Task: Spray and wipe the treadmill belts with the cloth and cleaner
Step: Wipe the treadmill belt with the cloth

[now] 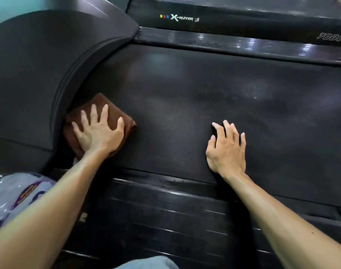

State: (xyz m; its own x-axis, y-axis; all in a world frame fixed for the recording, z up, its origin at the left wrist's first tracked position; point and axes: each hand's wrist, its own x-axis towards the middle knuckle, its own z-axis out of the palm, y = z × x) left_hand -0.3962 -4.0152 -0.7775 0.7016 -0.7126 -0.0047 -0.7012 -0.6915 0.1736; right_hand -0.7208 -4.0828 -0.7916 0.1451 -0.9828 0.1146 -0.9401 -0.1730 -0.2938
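Two bare hands rest on a black treadmill belt [204, 98], seen from above by a head-worn camera looking forward and down. At the belt's left end, the left hand [99, 131] lies flat with fingers straight and spread wide, pressing down on a folded brown cloth [125, 121]. That cloth lies on the belt tight against the curved edge of the dark motor cover [39, 74], and part of it shows past the fingertips and on both sides of the hand. Nearer the middle of the belt, close to its near edge, the right hand [226, 147] lies palm down on the bare textured surface, fingers loosely extended and slightly apart, holding nothing; it is well apart from the cloth. Pale, hazy smears mark the belt's far right portion. A glossy black side rail [243, 43] runs along the belt's far edge, and beyond it is a second machine bearing the printed name "X-RUNNER" [181, 17]. A ribbed black foot rail [165, 210] runs along the near edge, under both forearms. A crumpled plastic bag [16, 193] with purple and yellow print sits at the lower left, partly hidden by the left forearm.
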